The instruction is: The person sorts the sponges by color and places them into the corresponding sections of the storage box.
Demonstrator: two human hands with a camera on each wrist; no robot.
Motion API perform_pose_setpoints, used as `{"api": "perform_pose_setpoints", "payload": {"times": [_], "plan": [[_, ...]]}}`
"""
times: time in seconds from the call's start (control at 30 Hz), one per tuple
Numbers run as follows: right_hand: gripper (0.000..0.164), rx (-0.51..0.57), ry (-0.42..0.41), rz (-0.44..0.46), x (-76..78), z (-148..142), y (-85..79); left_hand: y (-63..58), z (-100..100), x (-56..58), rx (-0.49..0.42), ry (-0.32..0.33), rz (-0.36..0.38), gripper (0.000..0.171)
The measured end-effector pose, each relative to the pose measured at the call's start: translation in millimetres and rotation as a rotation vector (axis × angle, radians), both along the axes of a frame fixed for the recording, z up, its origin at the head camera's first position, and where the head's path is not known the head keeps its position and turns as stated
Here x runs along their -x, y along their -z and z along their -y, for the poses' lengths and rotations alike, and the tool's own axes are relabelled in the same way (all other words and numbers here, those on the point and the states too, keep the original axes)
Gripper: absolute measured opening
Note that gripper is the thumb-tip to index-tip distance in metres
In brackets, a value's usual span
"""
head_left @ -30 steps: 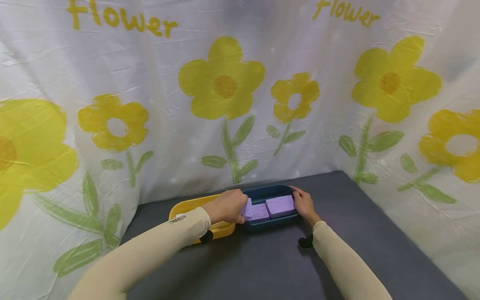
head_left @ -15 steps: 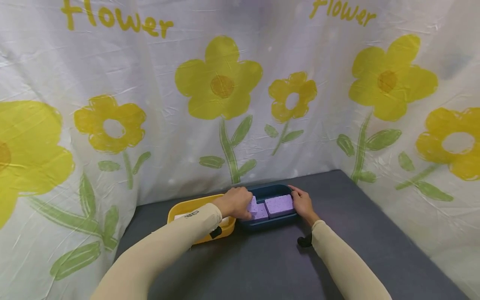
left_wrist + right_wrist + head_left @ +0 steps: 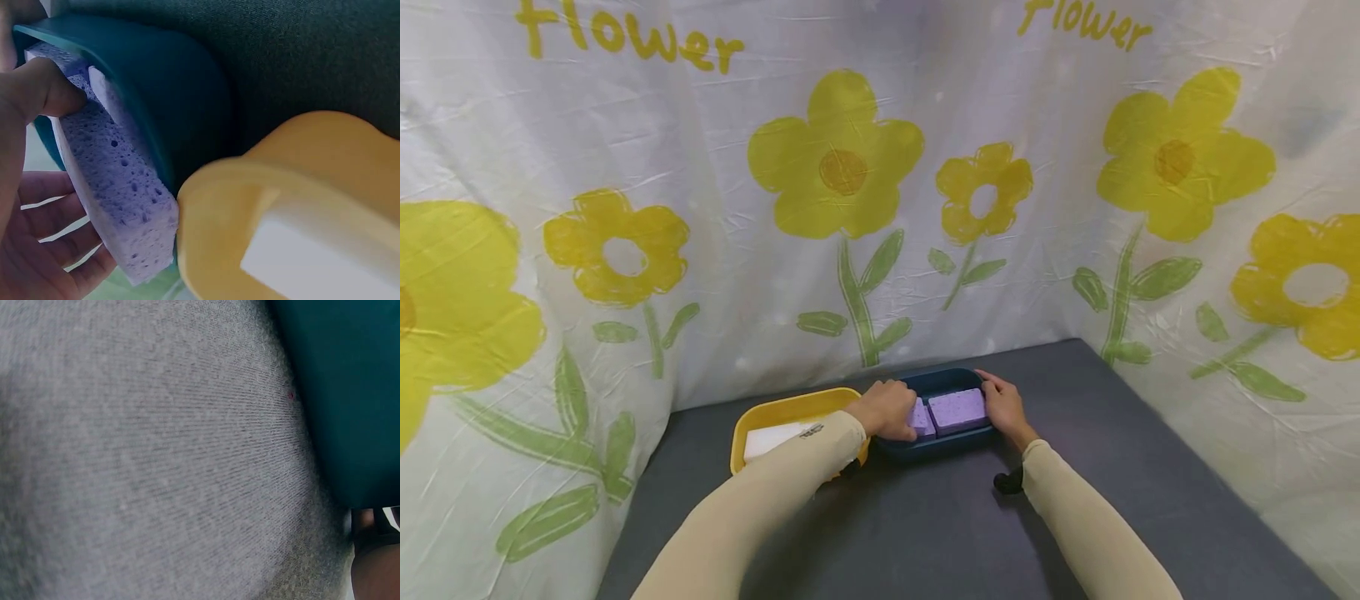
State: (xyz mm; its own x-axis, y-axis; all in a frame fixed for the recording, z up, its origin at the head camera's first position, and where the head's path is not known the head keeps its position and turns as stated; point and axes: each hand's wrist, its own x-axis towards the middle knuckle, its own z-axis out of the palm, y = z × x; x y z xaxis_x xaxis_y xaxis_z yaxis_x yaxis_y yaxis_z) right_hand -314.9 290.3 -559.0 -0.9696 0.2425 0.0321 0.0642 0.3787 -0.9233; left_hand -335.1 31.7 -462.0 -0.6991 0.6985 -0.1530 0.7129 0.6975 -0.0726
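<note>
My left hand (image 3: 889, 408) pinches a purple sponge (image 3: 125, 181) at the left end of a dark blue bin (image 3: 936, 381). In the left wrist view the thumb presses one broad face and the fingers spread behind the other. The held sponge tilts, its near end sticking out at the rim. A second purple sponge (image 3: 958, 408) sits at the bin's right side. My right hand (image 3: 1006, 410) grips the bin's right end; in the right wrist view only part of that hand shows beside the bin wall. From the head view, the left hand hides most of the held sponge.
Against the blue bin's left end stands a yellow bin (image 3: 793, 407) with a white block (image 3: 767, 438) inside, partly covered by my left sleeve. Both bins are on a dark grey table (image 3: 940, 525). A flower-printed curtain (image 3: 730, 333) hangs behind and along the sides.
My left hand has moved right with its sponge, farther over the blue bin. More of the yellow bin and the white block now shows. The right hand stays at its end.
</note>
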Motion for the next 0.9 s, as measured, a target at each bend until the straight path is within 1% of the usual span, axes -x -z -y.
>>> {"api": "perform_pose_setpoints", "payload": {"times": [0.1,0.23,0.33,0.4,0.47,0.57,0.67,0.73,0.8,0.9], "plan": [[0.051,-0.001,-0.004,0.001,0.0,0.0,-0.2,6.8,-3.5,2.9,-0.008,-0.018,0.008,0.049],[0.05,0.01,-0.006,0.005,-0.4,-0.2,-0.4,13.5,-7.8,7.4,-0.039,-0.047,0.03,0.045],[0.051,0.019,-0.009,0.008,-0.7,-1.4,-0.8,18.5,-10.8,10.2,-0.068,-0.069,0.061,0.043],[0.051,0.025,-0.011,0.011,-0.5,-1.7,-0.6,41.6,-13.3,27.5,-0.082,-0.062,0.064,0.043],[0.051,0.029,-0.013,0.011,0.3,-0.9,-0.6,62.0,-13.6,42.4,-0.095,-0.055,0.076,0.046],[0.051,0.03,-0.009,0.004,1.7,-0.5,0.4,96.0,-13.0,66.7,-0.096,-0.031,0.063,0.056],[0.05,0.022,-0.002,-0.017,3.0,-1.9,1.3,99.3,-10.7,67.3,-0.106,-0.03,0.064,0.063],[0.05,-0.002,0.005,-0.033,3.3,-2.8,1.7,99.2,-9.7,64.6,-0.121,-0.04,0.062,0.064],[0.05,-0.019,0.009,-0.04,3.1,-3.1,2.5,87.6,-7.9,53.2,-0.136,-0.056,0.073,0.064],[0.049,-0.04,0.014,-0.036,1.4,-2.5,2.8,65.8,-3.1,30.7,-0.157,-0.071,0.077,0.066]]}}
